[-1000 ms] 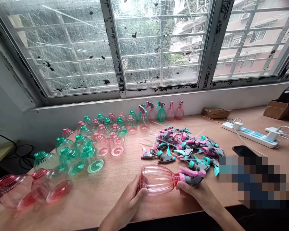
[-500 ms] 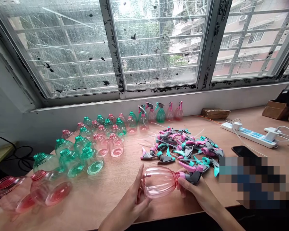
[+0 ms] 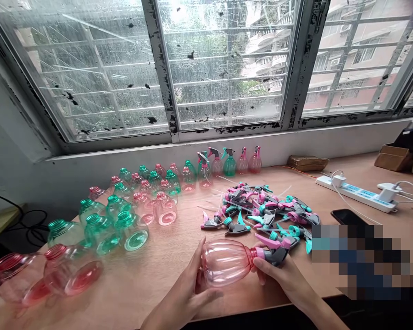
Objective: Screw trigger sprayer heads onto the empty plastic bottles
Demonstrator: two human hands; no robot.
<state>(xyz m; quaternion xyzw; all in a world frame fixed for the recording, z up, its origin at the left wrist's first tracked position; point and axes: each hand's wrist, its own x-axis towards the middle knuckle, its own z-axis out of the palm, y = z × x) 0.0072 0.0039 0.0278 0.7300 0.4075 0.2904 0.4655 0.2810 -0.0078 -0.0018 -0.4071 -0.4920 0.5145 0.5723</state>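
Note:
A clear pink spray bottle lies on its side in the air above the table's front edge, its neck toward the right. My left hand is wrapped round its base end, thumb below. At the neck, my right hand grips the pink collar of a grey and pink spray trigger head, which sits on the bottle's mouth. How tightly the head is screwed on cannot be seen. Just beyond lies a heap of loose trigger heads in pink, teal and grey, with their thin tubes.
Open pink and green bottles stand in rows at the left. Several bottles with spray heads line the window wall. A power strip, a phone and a brown packet lie at the right.
The bottle and both hands have shifted very slightly. My left thumb has slid a little to the right along the bottle's underside. Everything else stays put.

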